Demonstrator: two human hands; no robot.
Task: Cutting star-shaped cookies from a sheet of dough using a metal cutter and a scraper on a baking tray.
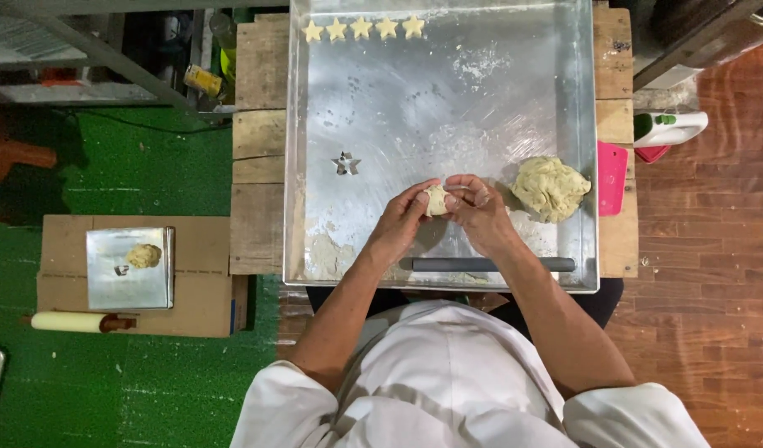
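Nearest to me, a dark rolling pin (487,264) lies along the near rim of the big metal tray (580,166). Just beyond it my left hand (402,220) and right hand (478,211) are pressed together around a small piece of dough (436,200), fingers of both curled and pinching it from either side, low over the middle of the tray. To shape it well, I judge I should keep the pressure even from both sides and turn the piece as I go, so it rounds without cracking.

To the right, close by my right hand, sits the one big dough lump (551,187). Left of my hands and a little farther, one star cutter (345,163) rests on the bare metal. Along the far rim, left of centre, I count five cut dough stars (362,28) in a row.

Off to the left on the green floor there is a second, smaller tray (108,282) on cardboard, carrying one dough ball (143,255), with one pale rolling pin (66,321) near it. A pink scraper (612,177) lies at the big tray's right edge.
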